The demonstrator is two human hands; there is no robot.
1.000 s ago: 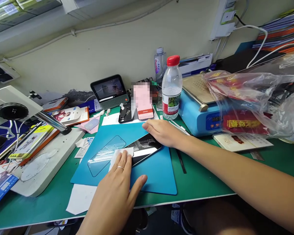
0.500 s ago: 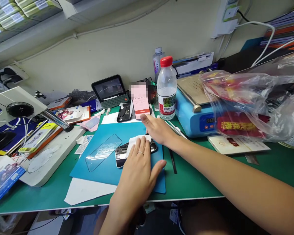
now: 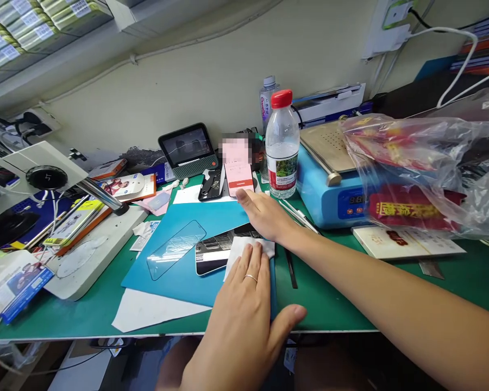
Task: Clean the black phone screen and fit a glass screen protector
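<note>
A phone (image 3: 213, 253) with a dark, reflective face lies on the blue mat (image 3: 171, 212). My left hand (image 3: 248, 293), wearing a ring, is open, its fingers stretched flat on a white wipe (image 3: 269, 248). That wipe covers the phone's right end and reaches past its edge. At the phone's far right edge rests my right hand (image 3: 264, 214); its thumb sticks out, while its other fingers are hidden, so their grip does not show. Left of the phone lies a clear, dark-edged screen protector (image 3: 176, 250).
Behind the mat stand a lit pink-screened phone (image 3: 238, 176), a small display (image 3: 188, 149) and a red-capped bottle (image 3: 283, 146). A blue heating plate (image 3: 330, 201) and plastic bag (image 3: 415, 163) are right; a microscope-like stand (image 3: 49, 174) is left. A dark strip (image 3: 292, 270) lies near my right forearm.
My left hand has slid the white wipe toward the phone's right end and nearer to me, baring more of its left part. My right hand stays at the far edge. The view has shifted slightly.
</note>
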